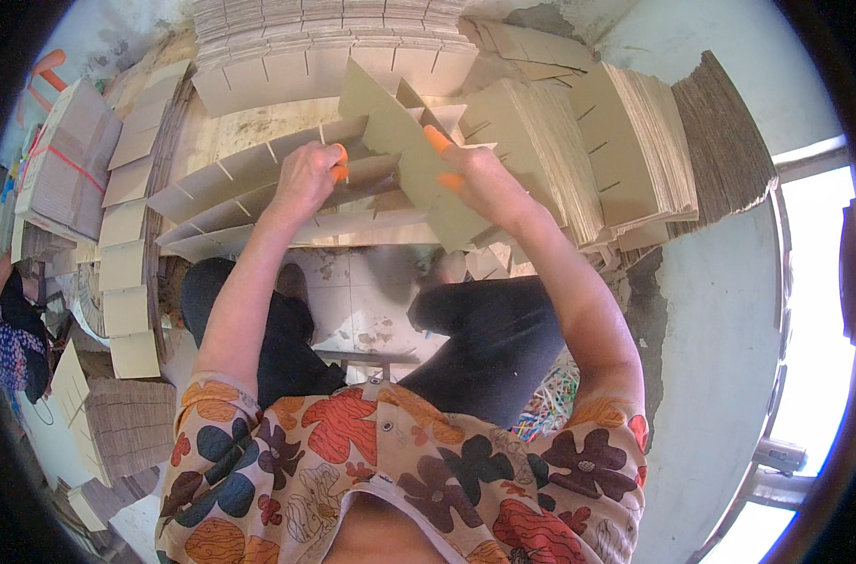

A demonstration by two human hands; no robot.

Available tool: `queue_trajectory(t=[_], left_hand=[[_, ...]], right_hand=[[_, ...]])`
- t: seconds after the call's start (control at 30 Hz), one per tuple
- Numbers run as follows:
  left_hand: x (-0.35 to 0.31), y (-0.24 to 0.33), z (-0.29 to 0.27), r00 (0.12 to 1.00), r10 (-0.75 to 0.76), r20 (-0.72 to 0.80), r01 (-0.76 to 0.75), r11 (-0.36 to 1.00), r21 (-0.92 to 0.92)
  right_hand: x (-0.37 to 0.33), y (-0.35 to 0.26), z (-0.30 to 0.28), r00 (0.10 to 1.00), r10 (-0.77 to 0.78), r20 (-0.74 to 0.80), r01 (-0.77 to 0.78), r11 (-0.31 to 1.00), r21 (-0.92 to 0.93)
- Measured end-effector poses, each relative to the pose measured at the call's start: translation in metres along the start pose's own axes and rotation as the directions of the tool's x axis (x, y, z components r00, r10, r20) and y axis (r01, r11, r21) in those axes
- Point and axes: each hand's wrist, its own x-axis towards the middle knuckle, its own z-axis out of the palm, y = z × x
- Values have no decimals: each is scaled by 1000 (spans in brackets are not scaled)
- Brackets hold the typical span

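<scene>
Long slotted cardboard strips [221,169] stand on edge, roughly side by side, on the worktable in front of me. My left hand [307,177] is closed at the top edge of these strips, near their right ends, with orange covers on its fingertips. Across those ends stands a shorter cardboard divider [376,108], set crosswise and tilted. My right hand [479,179], also with orange finger covers, grips this divider from its right side. Where the divider meets the strips is partly hidden by it.
A tall stack of slotted cardboard [334,66] lines the table's back. Leaning stacks of cardboard pieces [635,141] fill the right side. Overlapping cardboard pieces [127,235] run down the left, beside a carton with red strapping [66,160]. Another person's patterned sleeve [9,329] shows far left.
</scene>
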Motion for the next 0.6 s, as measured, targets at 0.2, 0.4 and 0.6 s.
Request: queue_trajectory(t=[0.2, 0.4, 0.6], left_hand=[[0, -6, 0, 996, -73, 46, 73, 997, 14], [30, -7, -11, 983, -80, -166, 74, 996, -40], [58, -32, 7, 987, 57, -151, -49, 997, 60]], right_hand=[[10, -21, -7, 999, -16, 50, 20, 997, -79], [-9, 0, 14, 995, 70, 71, -57, 984, -172], [-9, -21, 13, 998, 48, 38, -35, 957, -289]])
